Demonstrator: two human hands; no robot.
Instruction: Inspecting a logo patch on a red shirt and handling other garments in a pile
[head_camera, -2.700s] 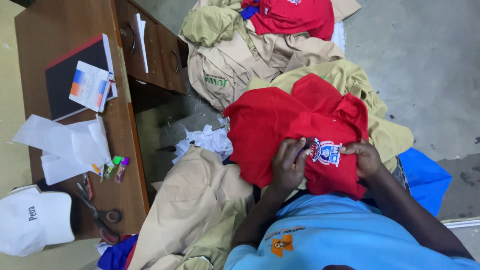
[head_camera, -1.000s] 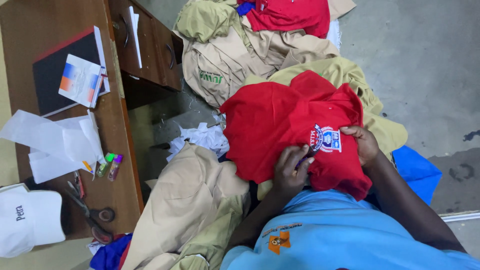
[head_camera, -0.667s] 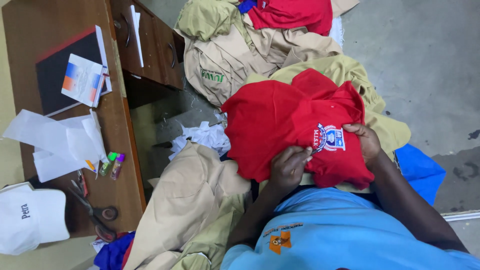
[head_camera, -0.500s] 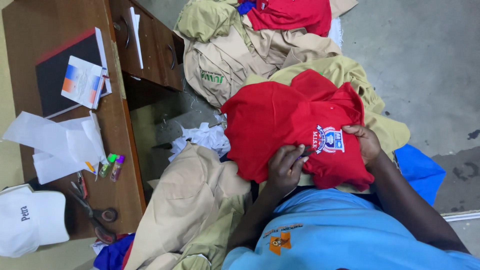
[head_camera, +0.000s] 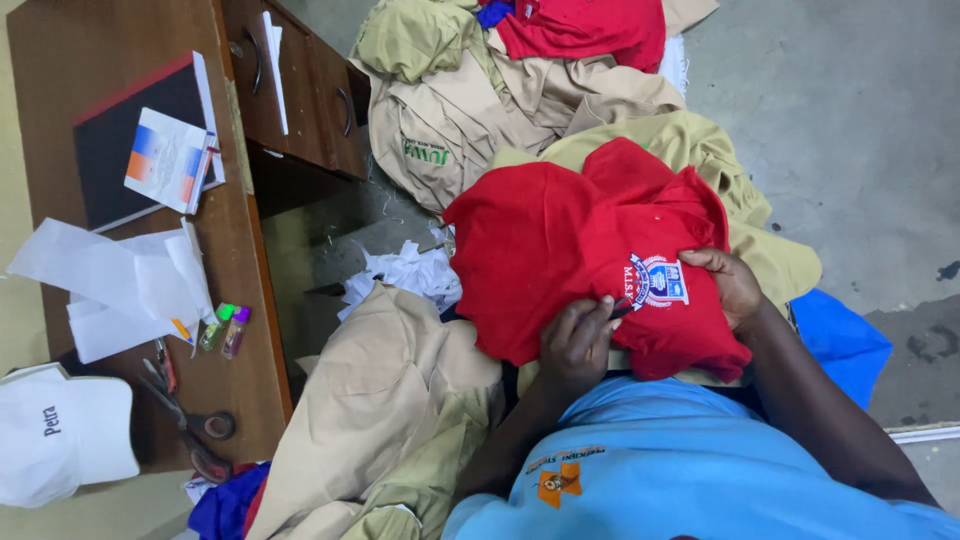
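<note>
The person wears a light blue short-sleeved shirt (head_camera: 700, 470) with a small orange emblem (head_camera: 560, 483) on the chest; both forearms are bare.

Bkgd: grey concrete floor (head_camera: 860, 120), stained, dark spot at right. Brown wood desk (head_camera: 60, 60) at left w/ drawers (head_camera: 300, 85), metal handles. Light even, no hard shadows.

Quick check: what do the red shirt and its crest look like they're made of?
Red shirt: soft matte fabric, probably knit cotton or a blend; it creases and drapes loosely. Crest: white and blue, probably embroidered or a sewn patch; the weave is too small to tell. Left hand and right hand grip the cloth beside it.
</note>
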